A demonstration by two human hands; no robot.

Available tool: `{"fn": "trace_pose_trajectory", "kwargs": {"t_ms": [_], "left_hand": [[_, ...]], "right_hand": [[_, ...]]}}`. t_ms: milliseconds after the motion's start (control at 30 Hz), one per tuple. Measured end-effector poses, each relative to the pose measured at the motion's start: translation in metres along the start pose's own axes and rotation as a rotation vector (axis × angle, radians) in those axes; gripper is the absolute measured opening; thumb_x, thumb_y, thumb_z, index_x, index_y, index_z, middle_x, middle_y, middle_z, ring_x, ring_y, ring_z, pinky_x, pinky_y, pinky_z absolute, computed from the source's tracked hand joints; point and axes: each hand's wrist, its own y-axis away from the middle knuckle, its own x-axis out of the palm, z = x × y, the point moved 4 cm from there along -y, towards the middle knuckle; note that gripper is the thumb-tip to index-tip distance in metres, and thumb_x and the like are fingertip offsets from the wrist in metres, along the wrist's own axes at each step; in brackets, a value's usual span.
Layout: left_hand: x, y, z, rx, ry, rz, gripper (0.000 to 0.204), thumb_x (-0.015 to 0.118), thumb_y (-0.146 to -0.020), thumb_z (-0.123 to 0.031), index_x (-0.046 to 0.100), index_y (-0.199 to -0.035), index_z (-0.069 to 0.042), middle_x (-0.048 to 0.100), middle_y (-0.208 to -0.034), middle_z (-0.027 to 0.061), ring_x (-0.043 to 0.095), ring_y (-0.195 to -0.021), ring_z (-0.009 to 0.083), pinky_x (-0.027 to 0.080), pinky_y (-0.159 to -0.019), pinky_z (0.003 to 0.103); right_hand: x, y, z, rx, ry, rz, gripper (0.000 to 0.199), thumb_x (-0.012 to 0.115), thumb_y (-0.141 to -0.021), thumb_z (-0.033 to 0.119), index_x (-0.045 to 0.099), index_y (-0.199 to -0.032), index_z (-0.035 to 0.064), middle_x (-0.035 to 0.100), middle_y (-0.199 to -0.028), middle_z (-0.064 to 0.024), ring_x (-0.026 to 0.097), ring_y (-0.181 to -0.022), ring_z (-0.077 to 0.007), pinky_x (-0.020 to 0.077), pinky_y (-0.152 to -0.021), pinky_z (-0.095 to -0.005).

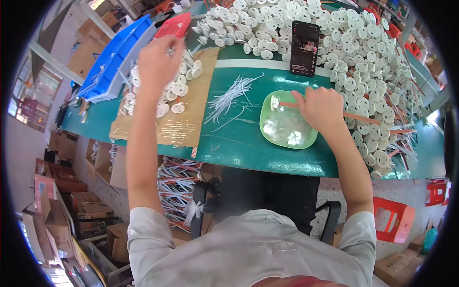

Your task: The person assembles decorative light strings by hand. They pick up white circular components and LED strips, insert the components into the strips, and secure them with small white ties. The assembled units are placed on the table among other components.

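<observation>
My right hand (323, 107) is closed around a flat brown strip (362, 117). At the strip's left end a small white plastic piece (275, 103) sits over the light green bowl (268, 136), which has shiny clear or whitish contents. My left hand (161, 62) is raised at the near edge of a red tray (176, 25). Motion blurs its fingers, and I cannot make out what they hold. Below and beside it, several white round discs (178, 89) lie on a cardboard sheet (165, 135).
Thin white strips (233, 98) lie between cardboard and bowl. A phone (304, 48) leans against a big heap of white discs (356, 43) along the back and right. A blue bin (117, 55) stands at the left. Bundled strips (178, 186) sit below the table edge.
</observation>
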Motion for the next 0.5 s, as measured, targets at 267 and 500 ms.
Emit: {"fn": "trace_pose_trajectory", "kwargs": {"t_ms": [267, 500], "left_hand": [[0.094, 0.047, -0.135, 0.341, 0.521, 0.274, 0.025, 0.071, -0.082, -0.025, 0.072, -0.094, -0.004, 0.072, -0.091, 0.0125, 0.067, -0.092, 0.0310, 0.052, -0.084, 0.041], [0.127, 0.051, -0.157, 0.446, 0.799, 0.619, 0.038, 0.073, -0.081, -0.024, 0.068, -0.110, 0.000, 0.071, -0.091, 0.0140, 0.068, -0.083, 0.0305, 0.054, -0.080, 0.038]], "right_hand": [[0.000, 0.000, -0.009, 0.015, 0.109, -0.122, 0.051, 0.058, -0.094, 0.045, 0.067, -0.060, 0.0082, 0.062, -0.056, -0.0127, 0.065, -0.051, -0.0316, 0.0495, -0.047, -0.0410], [-0.056, -0.008, -0.014, -0.226, 0.208, -0.368, 0.043, 0.067, -0.087, 0.045, 0.061, -0.062, 0.0107, 0.061, -0.055, -0.0101, 0.061, -0.048, -0.0271, 0.0492, -0.050, -0.0384]]}}
